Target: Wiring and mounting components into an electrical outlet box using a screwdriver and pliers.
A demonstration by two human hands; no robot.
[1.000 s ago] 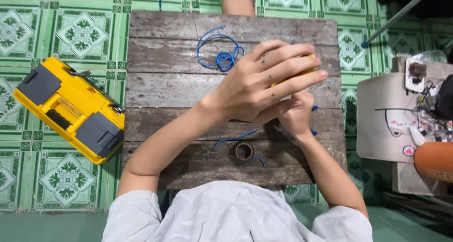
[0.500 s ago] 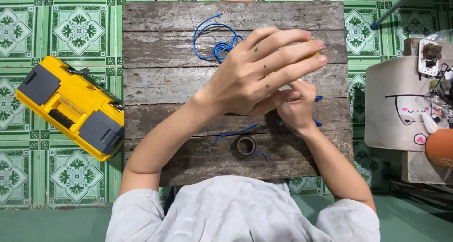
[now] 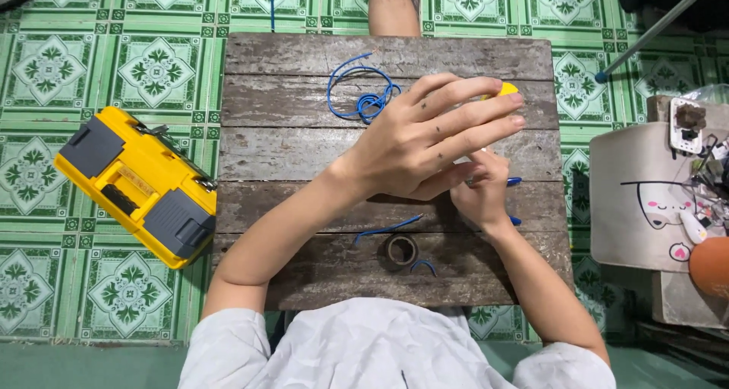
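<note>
Green patterned floor tiles point(image 3: 152, 70) — weathered plank table point(image 3: 304, 154) above.

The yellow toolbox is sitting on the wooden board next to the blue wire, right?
Not quite. The yellow toolbox sits on the green tiled floor, left of the wooden board. Only the blue wire lies on the board. The head view shows it.

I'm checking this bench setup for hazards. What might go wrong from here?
1. The left hand covers the right hand and the yellow tool, so the work is hidden and a finger could get nicked.
2. The tape roll and blue wire scraps lie near the board's near edge; a forearm might sweep them off.
</note>
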